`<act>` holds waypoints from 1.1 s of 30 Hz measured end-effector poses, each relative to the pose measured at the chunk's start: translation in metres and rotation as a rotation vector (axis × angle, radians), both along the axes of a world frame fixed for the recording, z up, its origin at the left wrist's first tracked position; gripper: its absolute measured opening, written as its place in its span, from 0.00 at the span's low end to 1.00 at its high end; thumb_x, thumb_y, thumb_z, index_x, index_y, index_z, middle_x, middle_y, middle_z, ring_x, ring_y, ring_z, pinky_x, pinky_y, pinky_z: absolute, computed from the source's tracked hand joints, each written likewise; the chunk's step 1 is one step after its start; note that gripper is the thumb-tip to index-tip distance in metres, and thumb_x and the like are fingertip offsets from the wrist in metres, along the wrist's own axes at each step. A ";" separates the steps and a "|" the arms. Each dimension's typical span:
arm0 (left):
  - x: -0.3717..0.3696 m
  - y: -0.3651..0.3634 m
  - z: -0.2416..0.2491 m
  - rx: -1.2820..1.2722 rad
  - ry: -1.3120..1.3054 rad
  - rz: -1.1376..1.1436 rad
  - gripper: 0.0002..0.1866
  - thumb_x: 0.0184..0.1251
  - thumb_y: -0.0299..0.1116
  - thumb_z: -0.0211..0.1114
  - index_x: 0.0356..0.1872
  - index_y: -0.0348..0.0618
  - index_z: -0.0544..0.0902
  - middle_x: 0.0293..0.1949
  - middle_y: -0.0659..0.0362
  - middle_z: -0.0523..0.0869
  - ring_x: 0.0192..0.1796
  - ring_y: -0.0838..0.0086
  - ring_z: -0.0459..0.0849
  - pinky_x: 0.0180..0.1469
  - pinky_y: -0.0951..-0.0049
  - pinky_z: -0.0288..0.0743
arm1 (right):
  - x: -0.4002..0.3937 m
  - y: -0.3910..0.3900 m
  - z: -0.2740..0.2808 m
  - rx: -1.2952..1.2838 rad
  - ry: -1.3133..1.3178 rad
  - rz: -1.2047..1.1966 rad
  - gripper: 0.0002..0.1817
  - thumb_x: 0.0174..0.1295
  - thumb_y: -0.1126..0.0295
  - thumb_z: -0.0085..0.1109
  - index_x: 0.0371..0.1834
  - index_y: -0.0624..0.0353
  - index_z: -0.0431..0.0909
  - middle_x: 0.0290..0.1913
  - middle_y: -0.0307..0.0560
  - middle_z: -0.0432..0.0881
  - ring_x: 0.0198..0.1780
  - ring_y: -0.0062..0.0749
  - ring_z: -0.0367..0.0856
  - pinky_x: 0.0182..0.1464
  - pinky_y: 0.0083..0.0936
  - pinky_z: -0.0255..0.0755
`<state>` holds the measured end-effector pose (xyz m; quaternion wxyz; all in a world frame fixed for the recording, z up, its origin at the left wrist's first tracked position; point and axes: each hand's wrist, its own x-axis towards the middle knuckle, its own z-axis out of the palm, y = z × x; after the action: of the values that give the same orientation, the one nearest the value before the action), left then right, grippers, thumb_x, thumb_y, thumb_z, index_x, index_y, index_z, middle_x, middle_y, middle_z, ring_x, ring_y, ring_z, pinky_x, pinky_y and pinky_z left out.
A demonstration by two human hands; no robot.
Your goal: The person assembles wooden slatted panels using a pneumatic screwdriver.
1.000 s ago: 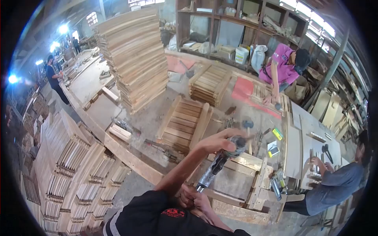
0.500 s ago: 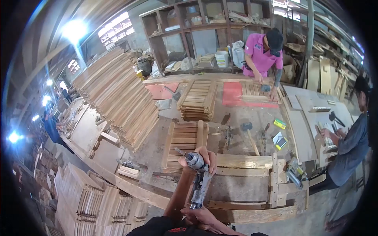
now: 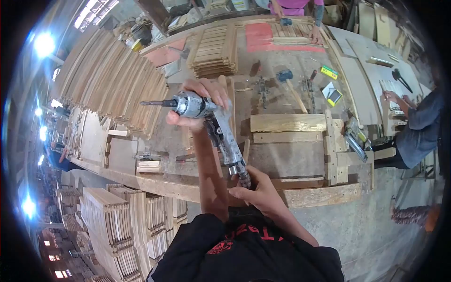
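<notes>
A worn silver pistol-shaped power tool [image 3: 225, 136] is tilted in front of me, its long bit pointing left. My left hand [image 3: 204, 101] wraps round the tool's body near the top, fingers over it and thumb below. Lower down, my right hand [image 3: 258, 190] grips the fitting at the bottom end of the handle. Behind the tool lies a slatted wood panel, mostly hidden by my left hand and arm. To its right is a wooden frame [image 3: 287, 123] on the bench.
Stacked slats [image 3: 103, 80] rise at the left, with a panel stack [image 3: 213, 49] farther back. A mallet [image 3: 293, 89], a yellow-green box [image 3: 329, 72] and clamps lie on the bench. One person [image 3: 300, 5] works across it, another [image 3: 420, 131] at the right.
The view has tipped downward. Both hands have raised the tool nearer to me, and its bit now points more squarely left. My right hand shows more fully at the handle's end.
</notes>
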<state>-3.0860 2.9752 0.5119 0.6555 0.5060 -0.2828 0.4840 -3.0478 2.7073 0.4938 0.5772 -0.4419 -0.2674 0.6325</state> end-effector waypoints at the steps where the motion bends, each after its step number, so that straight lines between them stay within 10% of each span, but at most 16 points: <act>1: 0.000 -0.002 0.003 0.003 -0.003 0.017 0.44 0.57 0.76 0.57 0.41 0.34 0.78 0.28 0.46 0.81 0.27 0.57 0.82 0.28 0.60 0.77 | 0.003 -0.002 0.004 0.024 -0.166 -0.055 0.11 0.65 0.73 0.67 0.46 0.60 0.76 0.29 0.34 0.76 0.27 0.16 0.70 0.28 0.18 0.64; 4: 0.004 -0.013 0.013 0.015 -0.014 0.077 0.45 0.58 0.78 0.56 0.41 0.35 0.78 0.28 0.47 0.81 0.28 0.59 0.82 0.28 0.62 0.77 | 0.002 -0.005 0.005 0.032 -0.598 -0.145 0.09 0.69 0.69 0.64 0.47 0.60 0.77 0.31 0.32 0.76 0.28 0.13 0.69 0.28 0.17 0.62; 11: 0.022 -0.050 0.027 0.062 -0.135 -0.174 0.40 0.61 0.77 0.56 0.39 0.41 0.78 0.31 0.52 0.80 0.33 0.61 0.79 0.35 0.61 0.76 | 0.003 -0.026 -0.012 0.117 0.438 0.309 0.08 0.75 0.66 0.57 0.44 0.58 0.71 0.30 0.32 0.70 0.28 0.18 0.68 0.32 0.19 0.65; 15: 0.022 -0.089 0.002 -0.025 -0.030 -0.203 0.38 0.62 0.75 0.55 0.41 0.43 0.78 0.33 0.52 0.79 0.36 0.61 0.78 0.39 0.60 0.74 | 0.028 -0.033 -0.013 0.408 0.354 0.411 0.15 0.74 0.57 0.60 0.41 0.58 0.71 0.33 0.39 0.75 0.33 0.24 0.74 0.37 0.25 0.70; 19: 0.047 -0.133 -0.032 -0.136 0.126 -0.282 0.36 0.63 0.73 0.54 0.42 0.44 0.77 0.35 0.52 0.79 0.39 0.61 0.77 0.43 0.59 0.73 | 0.064 -0.047 -0.041 0.333 0.598 0.287 0.37 0.64 0.43 0.66 0.61 0.67 0.73 0.48 0.53 0.83 0.50 0.35 0.84 0.55 0.31 0.77; 23: 0.108 -0.176 -0.044 -0.211 0.143 -0.463 0.34 0.65 0.71 0.53 0.43 0.46 0.77 0.37 0.52 0.78 0.42 0.61 0.77 0.46 0.58 0.71 | 0.093 -0.078 -0.070 0.225 0.151 -0.184 0.50 0.59 0.29 0.59 0.64 0.67 0.67 0.50 0.73 0.82 0.39 0.51 0.86 0.40 0.43 0.82; 26: 0.169 -0.202 -0.034 -0.204 -0.034 -0.662 0.32 0.65 0.70 0.53 0.44 0.47 0.77 0.38 0.52 0.78 0.44 0.60 0.76 0.49 0.57 0.70 | 0.129 -0.082 -0.047 0.357 0.157 -0.045 0.53 0.61 0.28 0.54 0.73 0.66 0.58 0.39 0.74 0.84 0.22 0.52 0.84 0.20 0.39 0.79; 30: 0.206 -0.228 0.011 -0.161 -0.462 -0.875 0.30 0.67 0.68 0.52 0.46 0.48 0.77 0.40 0.52 0.77 0.47 0.60 0.75 0.53 0.56 0.69 | 0.142 -0.099 -0.030 0.378 -0.061 -0.245 0.47 0.60 0.45 0.65 0.74 0.66 0.57 0.48 0.82 0.80 0.24 0.58 0.84 0.26 0.47 0.82; 33: 0.182 -0.222 0.021 -0.089 -0.351 -0.933 0.23 0.68 0.50 0.49 0.49 0.41 0.78 0.46 0.49 0.79 0.55 0.59 0.77 0.62 0.57 0.65 | 0.140 -0.115 -0.011 0.214 -0.331 -0.481 0.41 0.54 0.50 0.69 0.64 0.70 0.70 0.50 0.69 0.82 0.45 0.53 0.85 0.49 0.45 0.80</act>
<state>-2.9038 2.7529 0.5325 0.7656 0.2079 -0.5643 0.2286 -2.9082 2.5925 0.4828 0.7022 -0.5263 -0.3106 0.3653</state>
